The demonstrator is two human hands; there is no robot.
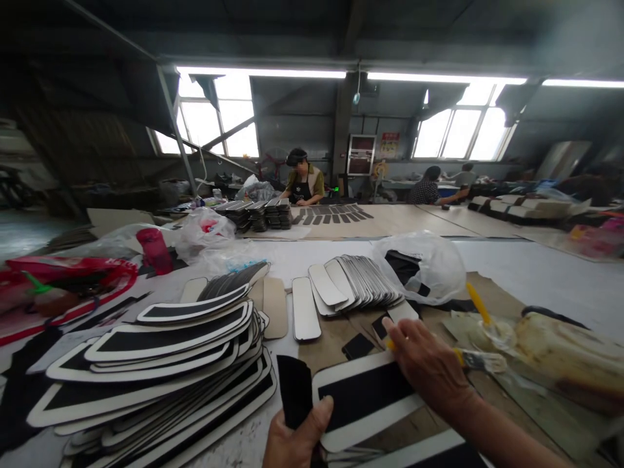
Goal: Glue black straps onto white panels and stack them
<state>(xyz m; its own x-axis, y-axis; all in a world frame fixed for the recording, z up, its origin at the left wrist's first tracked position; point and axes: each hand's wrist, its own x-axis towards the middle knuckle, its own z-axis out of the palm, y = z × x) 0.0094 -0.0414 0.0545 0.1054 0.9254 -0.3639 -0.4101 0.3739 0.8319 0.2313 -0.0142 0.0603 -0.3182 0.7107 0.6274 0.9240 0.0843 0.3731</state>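
At the bottom centre, my left hand [298,434] is closed on a black strip [294,390], its thumb beside the left end of a white-edged panel [368,393] with a black middle. My right hand [426,364] is wrapped round the yellow handle of a brush [482,361], over the panel's upper right part. The brush's bristles point right, away from the panel. More white-edged panels lie beneath this one. Small black pieces [358,346] rest on the brown board just above it.
A big stack of white-edged panels [170,341] fills the left. Pale curved pieces [361,283] stand in a row ahead, beside a plastic bag [433,263]. A stained container [568,354] lies right, near a yellow handle [478,303]. Several people sit at the far tables.
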